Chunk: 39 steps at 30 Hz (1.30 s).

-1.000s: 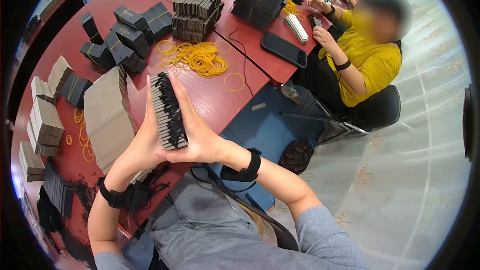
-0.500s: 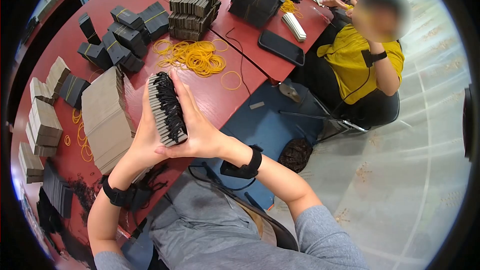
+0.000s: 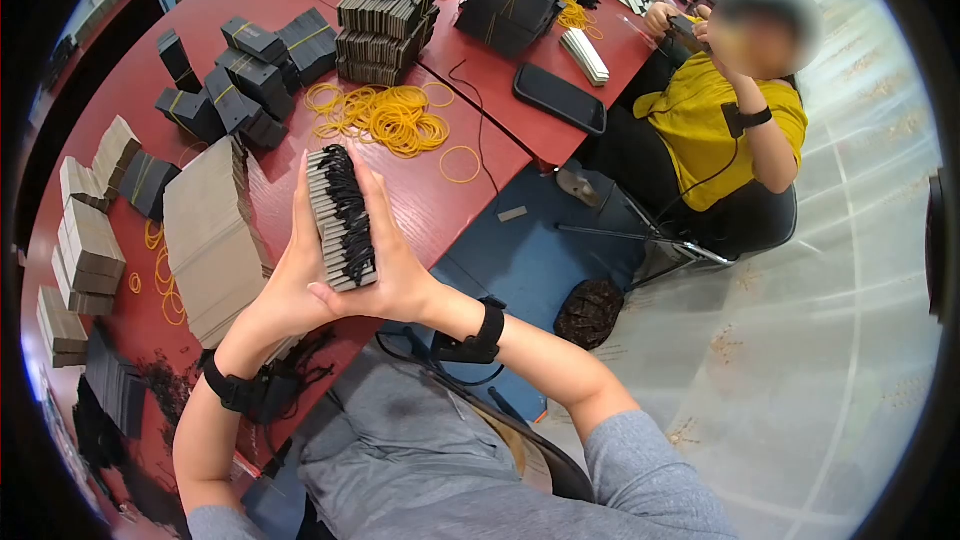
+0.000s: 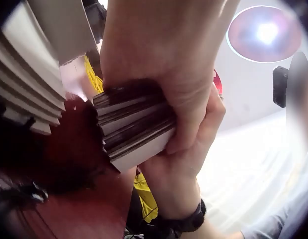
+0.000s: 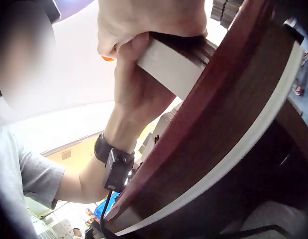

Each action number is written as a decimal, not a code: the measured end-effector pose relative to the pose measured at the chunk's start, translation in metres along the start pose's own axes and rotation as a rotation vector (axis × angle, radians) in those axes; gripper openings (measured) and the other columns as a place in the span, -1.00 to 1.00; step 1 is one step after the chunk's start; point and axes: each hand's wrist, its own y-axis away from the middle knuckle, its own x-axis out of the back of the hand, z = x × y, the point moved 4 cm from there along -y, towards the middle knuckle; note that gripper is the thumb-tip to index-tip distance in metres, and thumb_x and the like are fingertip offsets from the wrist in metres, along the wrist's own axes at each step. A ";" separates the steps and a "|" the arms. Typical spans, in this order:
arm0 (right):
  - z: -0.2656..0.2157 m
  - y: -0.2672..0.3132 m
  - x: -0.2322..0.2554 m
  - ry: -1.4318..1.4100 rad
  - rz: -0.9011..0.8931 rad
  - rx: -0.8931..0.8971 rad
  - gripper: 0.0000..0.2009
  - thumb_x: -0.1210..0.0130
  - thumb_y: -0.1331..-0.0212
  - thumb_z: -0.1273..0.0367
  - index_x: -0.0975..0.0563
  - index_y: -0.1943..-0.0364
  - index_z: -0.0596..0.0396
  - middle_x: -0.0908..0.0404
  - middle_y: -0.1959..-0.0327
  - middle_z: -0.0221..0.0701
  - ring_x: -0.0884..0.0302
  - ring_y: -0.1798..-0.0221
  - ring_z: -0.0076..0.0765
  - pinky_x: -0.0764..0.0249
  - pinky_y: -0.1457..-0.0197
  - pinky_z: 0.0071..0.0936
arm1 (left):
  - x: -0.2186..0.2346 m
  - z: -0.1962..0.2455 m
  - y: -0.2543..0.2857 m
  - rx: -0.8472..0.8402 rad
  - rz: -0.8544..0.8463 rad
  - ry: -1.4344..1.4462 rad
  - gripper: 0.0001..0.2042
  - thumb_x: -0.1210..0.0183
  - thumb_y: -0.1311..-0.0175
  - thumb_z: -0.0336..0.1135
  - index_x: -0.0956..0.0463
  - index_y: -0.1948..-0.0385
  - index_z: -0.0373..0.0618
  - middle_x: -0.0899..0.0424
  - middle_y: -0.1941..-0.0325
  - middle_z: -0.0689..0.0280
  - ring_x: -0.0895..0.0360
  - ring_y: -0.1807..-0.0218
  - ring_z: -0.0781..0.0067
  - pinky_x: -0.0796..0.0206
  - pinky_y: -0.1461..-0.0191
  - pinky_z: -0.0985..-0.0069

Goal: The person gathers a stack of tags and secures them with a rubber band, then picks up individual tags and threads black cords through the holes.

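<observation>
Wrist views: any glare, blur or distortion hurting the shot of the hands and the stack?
Left wrist: ceiling lamp flares, right side washed out; the stack of tags is soft, too close. Right wrist: bright backlight, the left hand dim, table edge blurred. Head: fisheye bending, dark vignette; both hands sharp, evenly lit.
</observation>
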 end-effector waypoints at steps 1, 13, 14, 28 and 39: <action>0.001 0.000 0.001 0.002 -0.002 -0.002 0.24 -0.45 0.19 0.19 0.27 -0.47 0.21 0.07 -0.44 0.00 0.10 -0.52 0.08 0.05 -0.51 -0.11 | 0.000 -0.002 -0.001 0.000 0.001 0.004 0.13 -0.34 0.02 -0.27 0.43 -0.48 -0.14 -0.01 -0.50 0.05 -0.05 -0.50 0.20 0.03 -0.50 0.30; 0.000 0.003 -0.001 -0.021 -0.005 0.030 0.27 -0.44 0.20 0.16 0.31 -0.48 0.21 0.16 -0.49 0.06 0.17 -0.55 0.18 0.12 -0.55 -0.09 | -0.004 -0.027 0.006 0.094 -0.075 0.070 0.22 -0.35 0.02 -0.37 0.66 -0.42 -0.14 -0.13 -0.41 -0.01 -0.25 -0.39 0.10 -0.16 -0.40 0.29; 0.000 0.004 -0.001 -0.048 -0.032 0.012 0.27 -0.44 0.21 0.15 0.31 -0.48 0.21 0.21 -0.51 0.05 0.22 -0.56 0.16 0.14 -0.56 -0.10 | -0.005 -0.027 0.007 0.147 -0.083 0.086 0.22 -0.34 -0.01 -0.38 0.72 -0.39 -0.12 -0.16 -0.41 0.00 -0.29 -0.37 0.12 -0.17 -0.39 0.31; 0.002 0.001 -0.001 -0.056 -0.039 -0.012 0.23 -0.47 0.21 0.15 0.20 -0.48 0.23 0.10 -0.48 0.03 0.13 -0.54 0.14 0.09 -0.55 -0.13 | -0.004 -0.015 0.005 0.197 0.020 0.124 0.04 -0.33 0.01 -0.37 0.33 -0.43 -0.16 -0.17 -0.38 0.07 -0.28 -0.35 0.23 -0.17 -0.37 0.39; -0.005 -0.004 0.022 -0.099 -0.242 -0.113 0.41 -0.61 0.37 0.18 0.31 -0.49 0.15 0.11 -0.52 -0.02 0.11 -0.56 -0.05 0.10 -0.55 -0.18 | -0.004 -0.016 0.001 0.012 0.065 0.087 0.08 -0.48 0.13 -0.24 0.21 -0.37 -0.19 -0.31 -0.24 0.08 -0.39 -0.23 0.26 -0.27 -0.30 0.31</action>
